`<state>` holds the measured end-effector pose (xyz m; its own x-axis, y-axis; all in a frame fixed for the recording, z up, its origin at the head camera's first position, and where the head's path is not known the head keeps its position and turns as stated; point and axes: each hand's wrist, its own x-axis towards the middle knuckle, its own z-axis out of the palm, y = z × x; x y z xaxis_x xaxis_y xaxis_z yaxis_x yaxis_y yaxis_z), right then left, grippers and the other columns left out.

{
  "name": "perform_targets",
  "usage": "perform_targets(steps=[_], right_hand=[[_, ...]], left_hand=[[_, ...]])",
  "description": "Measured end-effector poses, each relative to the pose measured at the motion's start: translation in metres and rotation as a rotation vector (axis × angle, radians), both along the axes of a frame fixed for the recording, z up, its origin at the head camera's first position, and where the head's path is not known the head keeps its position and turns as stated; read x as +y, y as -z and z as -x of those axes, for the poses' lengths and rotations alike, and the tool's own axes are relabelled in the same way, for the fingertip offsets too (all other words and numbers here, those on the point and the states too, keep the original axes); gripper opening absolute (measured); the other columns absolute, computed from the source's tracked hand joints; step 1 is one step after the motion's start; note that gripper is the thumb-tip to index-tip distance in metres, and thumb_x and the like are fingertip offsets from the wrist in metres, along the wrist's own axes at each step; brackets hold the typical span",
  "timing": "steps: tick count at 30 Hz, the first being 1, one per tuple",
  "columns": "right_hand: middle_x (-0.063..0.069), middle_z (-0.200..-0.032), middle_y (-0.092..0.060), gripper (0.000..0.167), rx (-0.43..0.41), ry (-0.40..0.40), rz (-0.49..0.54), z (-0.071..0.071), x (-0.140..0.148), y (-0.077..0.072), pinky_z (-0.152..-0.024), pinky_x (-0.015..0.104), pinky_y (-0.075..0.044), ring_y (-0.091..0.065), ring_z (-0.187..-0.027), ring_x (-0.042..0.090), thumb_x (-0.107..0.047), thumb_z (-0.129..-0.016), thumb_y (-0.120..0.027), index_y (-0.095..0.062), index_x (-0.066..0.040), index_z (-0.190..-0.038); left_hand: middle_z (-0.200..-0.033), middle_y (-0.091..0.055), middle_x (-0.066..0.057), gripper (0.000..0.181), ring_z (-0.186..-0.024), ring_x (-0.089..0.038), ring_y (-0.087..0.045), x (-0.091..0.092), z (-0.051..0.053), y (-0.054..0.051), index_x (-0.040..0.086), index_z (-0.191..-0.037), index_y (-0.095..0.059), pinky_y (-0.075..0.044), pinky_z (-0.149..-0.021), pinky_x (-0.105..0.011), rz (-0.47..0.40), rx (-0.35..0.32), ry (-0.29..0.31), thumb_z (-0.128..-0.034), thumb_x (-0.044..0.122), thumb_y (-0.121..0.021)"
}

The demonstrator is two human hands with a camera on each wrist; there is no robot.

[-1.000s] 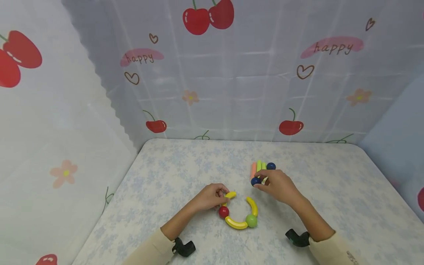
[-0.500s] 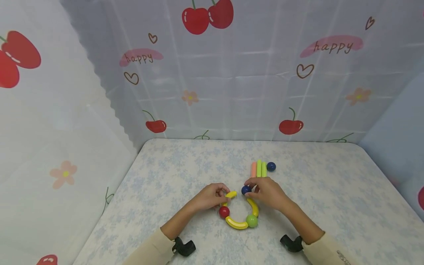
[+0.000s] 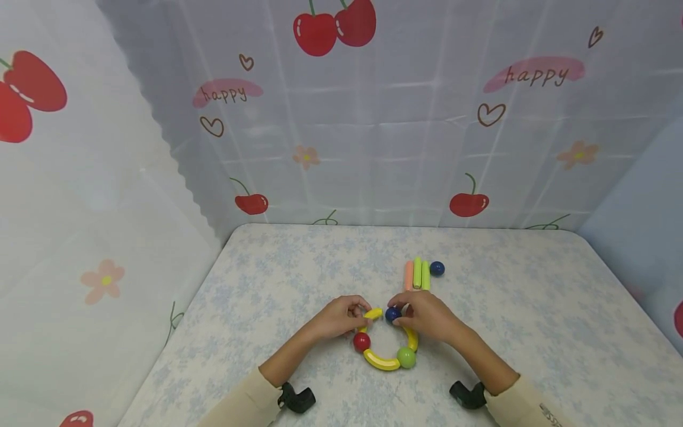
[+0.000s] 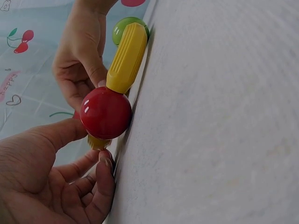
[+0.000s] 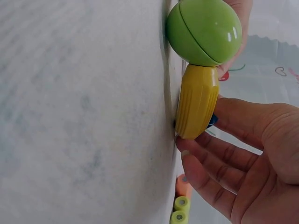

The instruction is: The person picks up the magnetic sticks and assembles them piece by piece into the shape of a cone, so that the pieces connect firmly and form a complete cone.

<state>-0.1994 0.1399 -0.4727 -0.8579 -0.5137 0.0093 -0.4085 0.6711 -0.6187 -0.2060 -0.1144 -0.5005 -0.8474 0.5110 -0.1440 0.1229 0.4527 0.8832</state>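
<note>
My left hand [image 3: 338, 317] pinches the upper-left yellow curved rod [image 3: 375, 313]; I judge it best held steady. Across a narrow gap, my right hand [image 3: 429, 317] pinches the blue ball [image 3: 392, 314] at the end of the right yellow curved rod [image 3: 412, 340], contact unclear; I would seat it gently. Table edges lie well apart; straight rods [image 3: 417, 273] limit room just beyond my right hand, with more tabletop [image 3: 533, 296] rightward.

1. I am at a table [image 3: 299, 267] screened off by sheets [image 3: 363, 118]; what kind of room this is, I cannot tell.
2. They rise behind it and along both sides.
3. Cherries [image 3: 469, 205], flowers [image 3: 306, 157] and the word "happy" [image 3: 536, 75] decorate them.
</note>
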Motion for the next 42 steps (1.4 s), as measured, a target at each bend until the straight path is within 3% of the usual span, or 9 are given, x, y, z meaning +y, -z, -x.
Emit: perform_targets(steps=[13, 21, 25, 29, 35, 42], right_hand=[[0.001, -0.107, -0.074, 0.032, 0.015, -0.066, -0.001, 0.000, 0.000, -0.002, -0.065, 0.020, -0.052, -0.064, -0.084, 0.012, -0.009, -0.087, -0.081, -0.073, -0.006, -0.118], [0.000, -0.105, -0.073, 0.033, 0.018, -0.016, -0.024, -0.003, -0.002, -0.004, -0.064, 0.021, -0.052, -0.064, -0.082, 0.010, -0.014, -0.087, -0.082, -0.073, -0.007, -0.118], [-0.004, -0.088, -0.069, 0.028, 0.013, 0.091, -0.090, -0.006, -0.001, -0.011, -0.060, 0.025, -0.051, -0.059, -0.073, 0.009, -0.024, -0.084, -0.085, -0.074, -0.010, -0.106], [-0.006, -0.071, -0.060, 0.023, -0.050, 0.157, -0.203, -0.010, 0.002, -0.018, -0.056, 0.029, -0.046, -0.053, -0.063, 0.012, -0.030, -0.081, -0.088, -0.070, -0.016, -0.082], [-0.006, -0.058, -0.051, 0.036, -0.128, 0.128, -0.251, -0.014, 0.004, -0.017, -0.050, 0.025, -0.034, -0.046, -0.054, 0.010, -0.032, -0.082, -0.087, -0.061, -0.016, -0.062], [-0.006, -0.058, -0.052, 0.033, -0.105, 0.127, -0.231, -0.015, 0.002, -0.014, -0.050, 0.024, -0.035, -0.047, -0.054, 0.010, -0.027, -0.085, -0.084, -0.061, -0.018, -0.063]], left_hand=[[-0.078, -0.065, -0.001, 0.018, -0.055, -0.012, -0.054, 0.000, -0.001, -0.002, 0.015, -0.110, -0.071, -0.048, -0.051, -0.024, -0.009, -0.006, 0.012, -0.0940, 0.022, -0.074], [-0.077, -0.066, 0.000, 0.022, -0.054, -0.011, -0.053, -0.001, -0.001, -0.002, 0.008, -0.111, -0.073, -0.046, -0.049, -0.022, -0.004, 0.014, 0.033, -0.0937, 0.021, -0.075], [-0.077, -0.066, 0.000, 0.023, -0.055, -0.010, -0.053, -0.001, -0.001, -0.002, 0.008, -0.113, -0.073, -0.046, -0.050, -0.021, 0.000, 0.013, 0.030, -0.0939, 0.021, -0.075], [-0.078, -0.066, 0.001, 0.023, -0.056, -0.010, -0.052, 0.000, 0.000, -0.002, 0.011, -0.114, -0.073, -0.045, -0.051, -0.022, 0.015, 0.015, 0.017, -0.0938, 0.022, -0.074], [-0.079, -0.066, 0.002, 0.021, -0.056, -0.011, -0.053, -0.001, 0.000, -0.002, 0.013, -0.114, -0.073, -0.046, -0.051, -0.023, 0.023, 0.019, 0.010, -0.0939, 0.021, -0.074], [-0.079, -0.066, 0.002, 0.022, -0.055, -0.010, -0.053, 0.000, 0.001, 0.000, 0.012, -0.114, -0.073, -0.046, -0.050, -0.022, 0.030, 0.032, 0.013, -0.0943, 0.020, -0.074]])
